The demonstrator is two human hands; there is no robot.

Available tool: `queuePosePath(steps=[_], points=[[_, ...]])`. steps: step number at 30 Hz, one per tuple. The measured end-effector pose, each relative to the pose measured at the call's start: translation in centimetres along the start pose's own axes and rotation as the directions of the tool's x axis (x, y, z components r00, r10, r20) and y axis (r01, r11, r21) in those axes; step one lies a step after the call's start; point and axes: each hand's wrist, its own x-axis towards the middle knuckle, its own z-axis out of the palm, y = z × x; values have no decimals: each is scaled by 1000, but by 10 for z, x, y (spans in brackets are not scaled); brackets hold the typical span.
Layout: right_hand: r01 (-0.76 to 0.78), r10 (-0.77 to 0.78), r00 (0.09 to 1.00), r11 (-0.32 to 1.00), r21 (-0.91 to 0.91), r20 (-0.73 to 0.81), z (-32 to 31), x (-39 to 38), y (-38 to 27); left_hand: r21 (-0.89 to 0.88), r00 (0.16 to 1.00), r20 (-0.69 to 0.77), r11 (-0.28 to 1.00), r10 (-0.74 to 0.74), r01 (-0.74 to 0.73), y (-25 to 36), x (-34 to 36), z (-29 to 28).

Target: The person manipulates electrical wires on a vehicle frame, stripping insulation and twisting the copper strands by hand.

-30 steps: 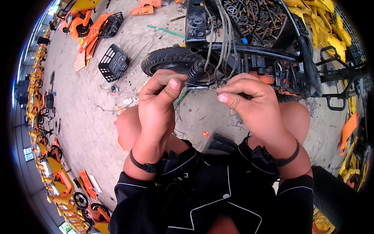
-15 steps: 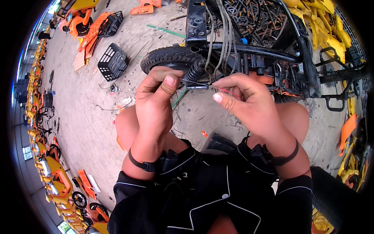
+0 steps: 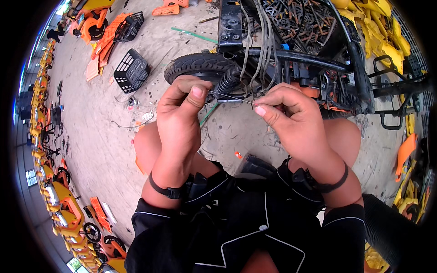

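Between my two hands runs a thin, pale strand that looks like fine wire, held nearly straight and slanting down to the right. My left hand pinches its left end between thumb and forefinger. At the other end, my right hand pinches the wire between thumb and bent forefinger; a bit of red shows by these fingertips. Just beyond my hands are a black coil spring shock absorber and a black tyre, part of a dismantled bike frame.
Grey cables hang over the frame, beside a heap of rusty metal parts. A black plastic basket lies on the concrete floor to the left. Yellow panels are piled at right; yellow bikes line the far left.
My right hand has moved slightly right and down along the wire. The red length that showed between its fingers is now mostly hidden. My left hand has barely shifted.
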Motion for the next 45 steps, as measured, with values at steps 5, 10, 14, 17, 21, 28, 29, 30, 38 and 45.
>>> queuePosePath(steps=[5,10,14,17,21,28,29,30,38,45], points=[[29,-28,999,999,28,-40,2,1,2,-7,1000,-14,1000,-2,2,-3,-1,-1],[38,-33,998,995,95,-51,4,2,3,-15,999,-23,1000,22,-22,-6,1,-3],[-61,60,998,975,215,12,1,3,3,-201,986,-164,978,22,-55,-5,9,-3],[-79,74,997,956,281,30,2,4,2,-227,970,-238,974,-52,-4,-1,13,-2],[-45,45,999,920,388,11,5,5,3,36,961,-100,964,-259,263,2,11,8],[-86,64,996,825,559,58,8,2,5,222,932,362,972,-10,-76,4,-11,21],[-84,61,996,820,566,60,10,2,5,216,938,347,973,1,-80,3,-12,22],[-70,53,998,840,539,47,12,1,6,209,943,332,974,12,-86,3,-12,23],[207,-207,978,972,112,-6,9,2,1,267,951,308,957,29,-116,10,-14,21],[267,-294,950,941,-209,-107,12,-5,-11,227,985,165,969,54,-91,11,-22,21]])
